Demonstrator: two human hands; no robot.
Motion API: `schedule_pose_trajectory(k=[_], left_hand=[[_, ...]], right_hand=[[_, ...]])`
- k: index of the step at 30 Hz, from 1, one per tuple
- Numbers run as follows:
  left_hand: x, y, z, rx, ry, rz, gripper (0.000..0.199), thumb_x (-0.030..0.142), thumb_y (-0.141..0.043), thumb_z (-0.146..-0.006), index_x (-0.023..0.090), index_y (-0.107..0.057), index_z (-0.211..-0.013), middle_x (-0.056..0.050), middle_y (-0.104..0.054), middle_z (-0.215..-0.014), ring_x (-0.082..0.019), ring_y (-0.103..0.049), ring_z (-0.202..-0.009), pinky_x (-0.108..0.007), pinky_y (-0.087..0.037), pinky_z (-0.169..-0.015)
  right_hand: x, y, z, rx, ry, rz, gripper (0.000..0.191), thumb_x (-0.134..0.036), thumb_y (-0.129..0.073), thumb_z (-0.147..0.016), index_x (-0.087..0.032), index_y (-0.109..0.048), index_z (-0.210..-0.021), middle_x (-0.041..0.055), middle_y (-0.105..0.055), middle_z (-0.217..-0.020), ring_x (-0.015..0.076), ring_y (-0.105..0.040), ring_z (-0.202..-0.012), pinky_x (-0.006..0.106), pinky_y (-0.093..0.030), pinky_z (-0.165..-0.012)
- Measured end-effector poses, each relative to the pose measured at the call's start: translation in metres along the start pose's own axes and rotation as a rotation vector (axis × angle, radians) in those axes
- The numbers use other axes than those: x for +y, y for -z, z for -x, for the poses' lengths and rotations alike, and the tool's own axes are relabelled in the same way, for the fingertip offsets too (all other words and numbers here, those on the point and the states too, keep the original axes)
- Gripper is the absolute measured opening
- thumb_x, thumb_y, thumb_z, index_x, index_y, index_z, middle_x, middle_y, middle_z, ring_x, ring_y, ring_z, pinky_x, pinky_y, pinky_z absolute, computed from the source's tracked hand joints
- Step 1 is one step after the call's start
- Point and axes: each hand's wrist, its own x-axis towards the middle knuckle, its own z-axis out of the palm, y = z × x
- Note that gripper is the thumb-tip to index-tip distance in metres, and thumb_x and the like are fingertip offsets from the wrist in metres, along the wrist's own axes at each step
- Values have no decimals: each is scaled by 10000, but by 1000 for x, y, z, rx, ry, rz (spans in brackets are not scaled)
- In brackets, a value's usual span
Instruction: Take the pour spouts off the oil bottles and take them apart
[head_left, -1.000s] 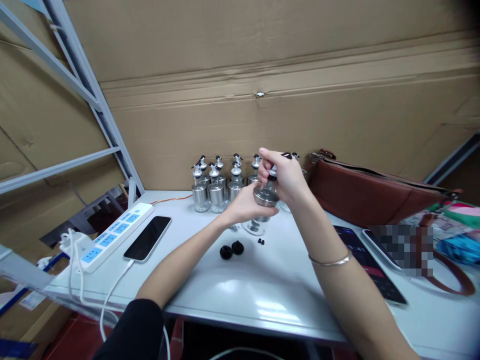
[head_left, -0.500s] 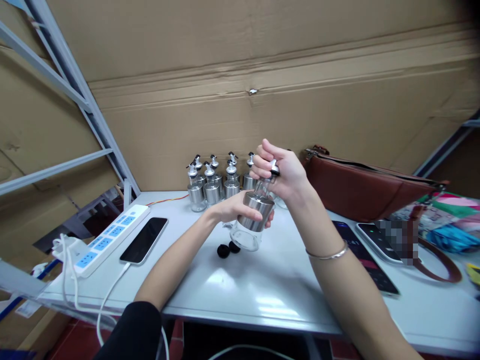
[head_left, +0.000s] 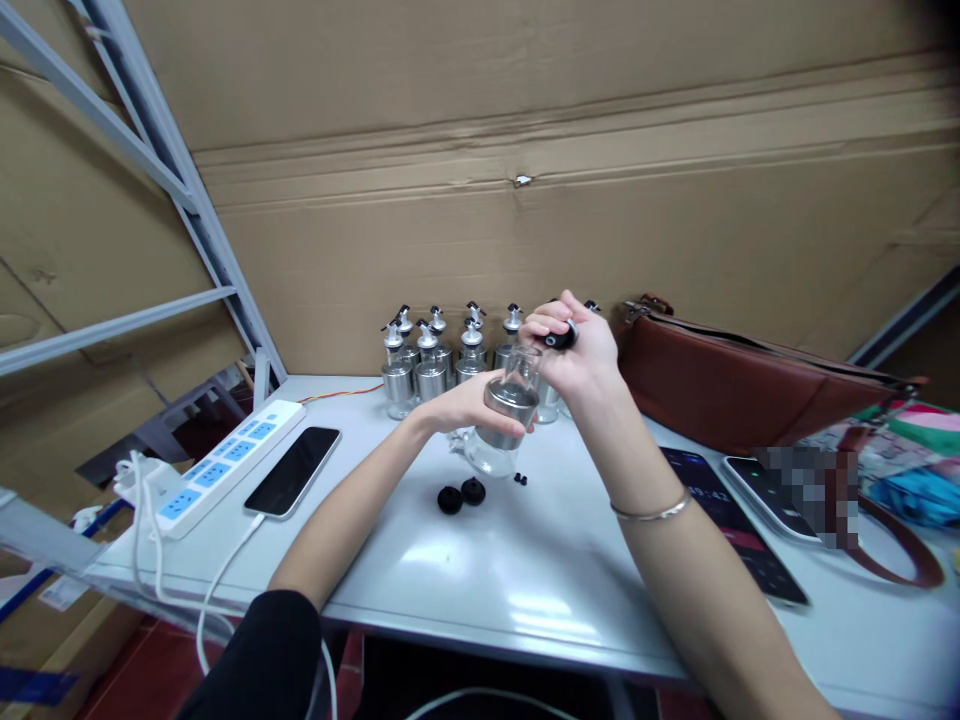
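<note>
My left hand (head_left: 471,405) is wrapped round the metal band of a glass bottle (head_left: 511,402), which tilts above the table with its neck bare. Just over the neck, my right hand (head_left: 581,350) grips a spout top (head_left: 561,337), its dark underside facing the bottle. Two black round caps (head_left: 462,494) lie on the table below the bottle, and some tiny black pieces (head_left: 520,479) are to their right. Several bottles with spout tops (head_left: 431,372) stand upright behind my hands, partly hidden by them.
A power strip (head_left: 225,468) and a plugged-in phone (head_left: 294,473) lie at the left of the table (head_left: 420,590). At the right are a brown bag (head_left: 750,385), a large phone (head_left: 739,530) and another phone (head_left: 772,495). Cardboard (head_left: 450,230) rises behind.
The spout top has come off the bottle's neck in my right hand, which has turned and moved slightly right. The tiny black pieces now show beside the bottle. The view has shifted slightly.
</note>
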Motion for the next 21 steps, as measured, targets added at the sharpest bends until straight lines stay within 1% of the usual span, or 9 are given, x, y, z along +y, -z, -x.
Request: schedule_pose_trajectory(k=[3,6,8,10,12,14,16,19,21], left_hand=[[-3,5,1,135,43,-38,424,286,-810,-546,125,-546,-836,-55,-634,-793,-172,-613,-739,-327,-468,-714],[-6,9,0,209,32,-90,413,264,-803,-548,134,-533,-831,-39,-628,-791,-176,-616,-759,-346,-456,-762],[-7,11,-1,216,6,-104,399,251,-790,-568,133,-545,-860,-39,-631,-801,-176,-614,-777,-349,-448,-793],[-8,10,-2,193,-20,-104,376,259,-769,-604,133,-565,-893,-52,-638,-860,-176,-612,-812,-344,-442,-820],[-7,9,-3,192,-26,-129,374,283,-757,-628,135,-581,-923,-65,-636,-939,-182,-605,-855,-335,-440,-837],[-6,8,-5,272,-3,-180,431,319,-749,-642,147,-570,-994,-69,-628,-996,-195,-597,-899,-334,-441,-843],[-3,9,-6,399,-17,-218,458,344,-714,-682,164,-533,-1063,-75,-609,-1068,-208,-576,-983,-336,-434,-872],[3,16,-5,558,-104,-203,377,338,-630,-751,176,-500,-1065,-93,-553,-1196,-208,-519,-1120,-335,-407,-930],[6,24,-2,622,-111,-182,336,337,-594,-775,180,-492,-1053,-98,-543,-1215,-202,-518,-1129,-340,-407,-932]], right_hand=[[-5,11,-2,-65,-31,116,456,-489,-493,-861,-216,-316,-542,-89,-247,-412,60,-209,-341,218,-247,-370],[-9,18,2,-209,-62,402,365,-501,-580,-798,-195,-486,-623,-66,-417,-405,57,-306,-324,213,-240,-353],[-10,19,6,-348,-121,596,301,-448,-637,-762,-181,-546,-656,-50,-497,-433,57,-359,-335,204,-260,-359],[-10,18,9,-472,-171,741,250,-392,-648,-754,-179,-570,-650,-49,-520,-438,62,-384,-344,201,-281,-372],[-10,17,9,-521,-145,841,236,-341,-627,-769,-180,-561,-609,-48,-525,-436,66,-400,-359,204,-307,-396],[-9,17,8,-487,-76,917,257,-301,-594,-787,-181,-527,-569,-49,-518,-434,68,-408,-377,207,-325,-427],[-9,19,5,-409,-20,965,268,-287,-560,-802,-183,-498,-563,-55,-506,-435,70,-411,-387,212,-332,-455],[-6,27,0,-266,28,1030,278,-309,-523,-813,-189,-462,-570,-59,-495,-441,77,-413,-388,224,-329,-485],[-1,34,-4,-193,45,1112,274,-316,-518,-810,-191,-457,-574,-52,-503,-451,89,-431,-412,233,-327,-512]])
